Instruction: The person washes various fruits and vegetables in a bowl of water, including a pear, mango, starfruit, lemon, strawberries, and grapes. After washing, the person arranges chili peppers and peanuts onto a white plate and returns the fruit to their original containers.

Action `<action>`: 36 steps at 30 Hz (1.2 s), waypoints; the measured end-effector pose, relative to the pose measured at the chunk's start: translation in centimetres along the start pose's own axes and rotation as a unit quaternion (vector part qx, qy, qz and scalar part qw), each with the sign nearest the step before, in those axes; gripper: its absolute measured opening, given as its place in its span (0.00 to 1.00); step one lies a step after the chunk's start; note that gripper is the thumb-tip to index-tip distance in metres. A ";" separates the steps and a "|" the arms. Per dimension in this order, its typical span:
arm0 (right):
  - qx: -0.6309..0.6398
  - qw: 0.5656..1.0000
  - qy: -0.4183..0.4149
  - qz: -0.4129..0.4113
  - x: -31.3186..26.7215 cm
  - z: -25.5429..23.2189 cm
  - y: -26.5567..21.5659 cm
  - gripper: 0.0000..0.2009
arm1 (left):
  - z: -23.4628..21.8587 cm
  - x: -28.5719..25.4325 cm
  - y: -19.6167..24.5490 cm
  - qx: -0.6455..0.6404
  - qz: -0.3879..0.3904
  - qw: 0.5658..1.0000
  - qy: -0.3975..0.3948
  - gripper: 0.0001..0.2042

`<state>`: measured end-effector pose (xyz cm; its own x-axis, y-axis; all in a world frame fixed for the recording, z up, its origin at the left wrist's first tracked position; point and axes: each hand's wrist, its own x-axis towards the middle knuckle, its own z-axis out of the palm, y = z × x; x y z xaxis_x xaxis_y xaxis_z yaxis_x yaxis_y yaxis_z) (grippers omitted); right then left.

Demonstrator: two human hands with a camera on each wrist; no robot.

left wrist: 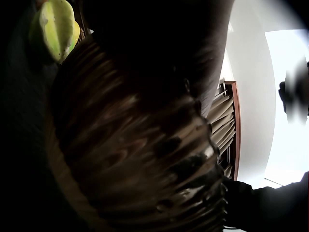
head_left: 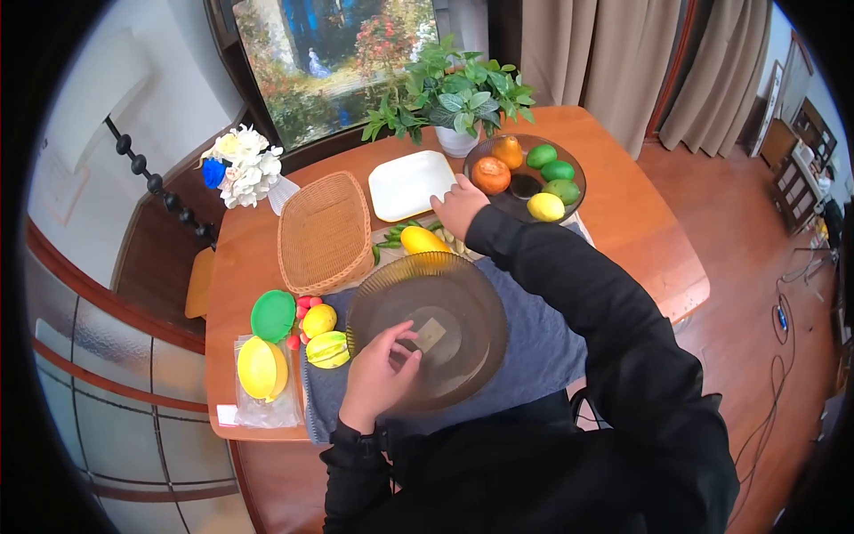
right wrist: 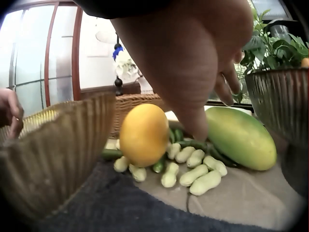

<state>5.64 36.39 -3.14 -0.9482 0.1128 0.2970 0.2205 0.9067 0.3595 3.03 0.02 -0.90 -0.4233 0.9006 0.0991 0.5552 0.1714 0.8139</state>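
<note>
Over the near-left part of a large brown translucent ribbed bowl is my left hand, its fingers loosely bent and nothing between them. The bowl's ribbed side fills much of the left wrist view. My right hand reaches between the white tray and the brown fruit plate. In the right wrist view its thumb points down beside a green-yellow mango, fingers spread and holding nothing visible. A yellow mango, several peanuts and green peppers lie below it.
Left of the bowl lie a striped yellow fruit, a lemon-like fruit, small red items, a green bowl and a yellow bowl. A wicker basket, flowers and a potted plant stand farther back.
</note>
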 end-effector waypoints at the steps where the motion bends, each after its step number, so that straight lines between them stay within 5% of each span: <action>1: -0.001 0.998 -0.060 0.032 0.5 0.6 -0.2 0.17 | 0.1 -0.1 -0.1 -0.002 0.002 1.000 0.002 0.26; 3: -0.013 0.989 -0.138 0.054 1.2 1.7 -0.2 0.15 | 0.1 -0.1 -0.2 0.005 -0.003 1.000 0.003 0.25; 7: -0.026 0.990 -0.132 0.027 1.2 1.4 0.1 0.14 | 0.2 -0.1 -0.5 0.011 -0.003 1.000 0.011 0.24; 10: 0.007 0.998 -0.030 0.053 0.8 -2.1 0.4 0.13 | 0.2 -0.2 -0.3 0.020 -0.012 1.000 0.014 0.23; 12: 0.145 0.985 0.033 0.088 0.8 -6.3 0.5 0.22 | 0.0 -0.2 -0.4 0.013 -0.016 1.000 0.007 0.24; 13: 0.230 0.964 0.088 0.102 0.1 -7.4 0.4 0.29 | 0.0 -0.1 -0.4 0.008 -0.014 1.000 -0.001 0.24; 16: 0.415 0.894 0.139 0.101 -1.7 -11.9 -1.1 0.31 | 0.3 -0.1 -0.4 -0.008 -0.002 0.999 0.034 0.27; 20: 0.570 0.811 0.016 0.132 -7.5 -15.3 -5.1 0.33 | 0.7 0.2 -0.8 -0.003 0.022 0.996 0.084 0.33; 22: 0.558 0.817 -0.050 0.135 -9.8 -14.3 -7.4 0.33 | 0.4 0.2 -0.5 0.013 0.004 0.998 0.059 0.34; 29: 0.549 0.831 -0.054 0.080 -14.1 -12.3 -12.0 0.32 | 0.0 0.1 0.0 0.092 0.015 0.995 -0.021 0.33; 31: 0.437 0.891 -0.108 0.062 -14.2 -12.3 -12.4 0.31 | -0.2 0.4 0.0 0.105 0.013 0.994 -0.036 0.32; 34: 0.347 0.938 -0.003 0.027 -14.6 -12.2 -12.7 0.29 | -0.3 0.5 0.6 0.121 -0.017 0.990 -0.074 0.31; 36: 0.348 0.937 -0.008 0.029 -14.7 -12.2 -12.8 0.28 | -0.3 0.6 0.8 0.152 0.005 0.986 -0.071 0.30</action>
<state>19.56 18.15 -1.38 -0.9437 0.1702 0.2836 0.0735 0.9440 -0.3217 3.00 0.59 0.03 -0.3252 0.9456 0.0078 0.7565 0.2552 0.6021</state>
